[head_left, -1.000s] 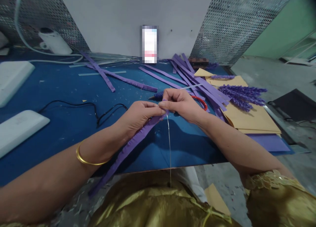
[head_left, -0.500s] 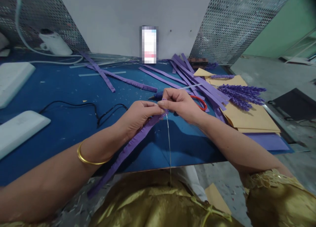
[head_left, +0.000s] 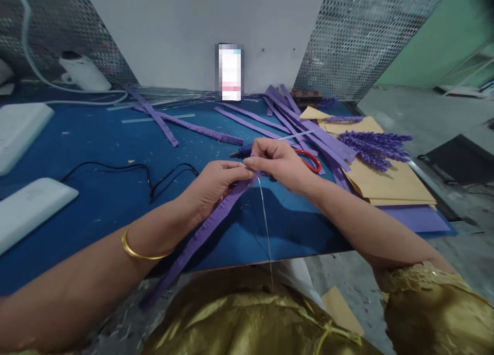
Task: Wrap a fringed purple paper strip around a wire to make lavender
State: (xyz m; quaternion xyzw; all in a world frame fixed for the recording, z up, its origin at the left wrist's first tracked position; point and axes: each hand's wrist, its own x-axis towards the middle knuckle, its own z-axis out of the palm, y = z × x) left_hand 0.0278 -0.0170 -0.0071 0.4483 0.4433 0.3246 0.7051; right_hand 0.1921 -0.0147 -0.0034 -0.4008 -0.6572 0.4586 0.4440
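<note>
A fringed purple strip [head_left: 208, 228] hangs down to the lower left from my left hand [head_left: 221, 184], whose thumb and fingers pinch its upper end. My right hand [head_left: 273, 162] is closed at the same spot, fingertips touching those of the left, on the strip's end around a thin wire [head_left: 265, 216]. The wire drops from the fingertips past the table's front edge. Just behind my right hand lie a dark blue tool [head_left: 242, 151] with a pointed tip and red-handled scissors [head_left: 312, 160], both partly covered.
Purple strips [head_left: 328, 139] lie piled at the back right, beside purple flower sprigs [head_left: 376, 146] on tan sheets [head_left: 393, 185]. A phone [head_left: 230, 73] leans on the back panel. White devices [head_left: 36, 208] stand at left, with a black cable [head_left: 111, 162]. More strips [head_left: 204, 131] lie behind my hands.
The wire's lower end has swung slightly to the right. Both hands keep their pinch at nearly the same place; the whole view has shifted a little.
</note>
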